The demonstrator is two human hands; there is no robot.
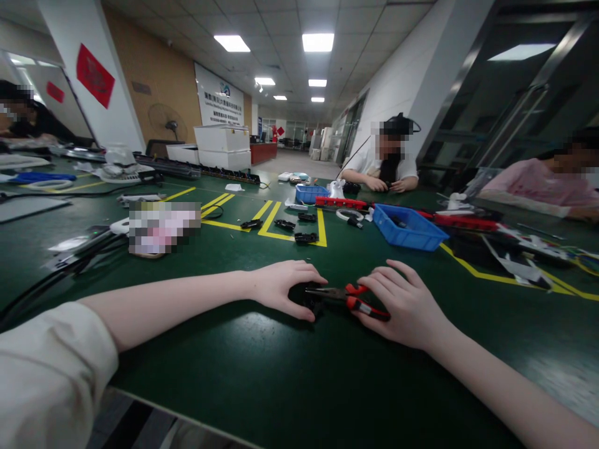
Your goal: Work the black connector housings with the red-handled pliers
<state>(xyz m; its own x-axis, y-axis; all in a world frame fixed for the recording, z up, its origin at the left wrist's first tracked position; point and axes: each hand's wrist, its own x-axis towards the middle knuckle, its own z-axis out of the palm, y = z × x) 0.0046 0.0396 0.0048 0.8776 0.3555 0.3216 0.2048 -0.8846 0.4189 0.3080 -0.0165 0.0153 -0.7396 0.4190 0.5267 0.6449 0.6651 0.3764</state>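
Left fingers (302,310) grasp a black part (315,304); right fingers (380,285) hold pliers (333,292). Brace it firmly between the left fingers.

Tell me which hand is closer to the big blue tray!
Right. The right hand, holding pliers, is on the near side of the big blue tray; the left hand is farther from it, off to the left, by a black part.
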